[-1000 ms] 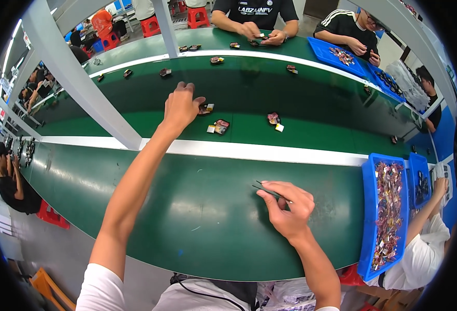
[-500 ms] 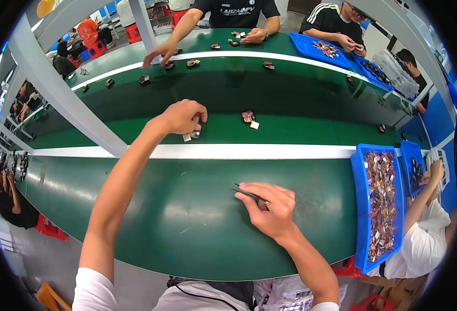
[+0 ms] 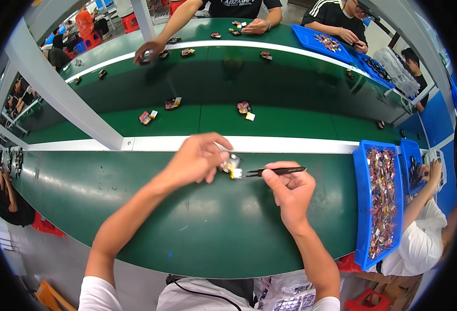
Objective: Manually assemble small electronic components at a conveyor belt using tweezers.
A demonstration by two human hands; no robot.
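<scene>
My left hand is closed on a small electronic assembly by its edge, just above the near side of the green table. The assembly is dark and partly clear, with a white and yellow tab hanging from its lower side; motion blurs its details. Closed around black tweezers, my right hand is to the right of the assembly. The tweezers' tips point left, slightly apart, close to the white tab; no contact can be made out.
Beyond a white rail, similar assemblies lie spread on a green belt. On the right stands a blue tray full of small colourful parts. A slanting grey post rises at the left. Several co-workers sit around; one reaches over the far side.
My left hand has lifted the assembly off the belt and brought it nearer and right. My right hand has moved up and right with the tweezers. More assemblies show on the belt's left.
</scene>
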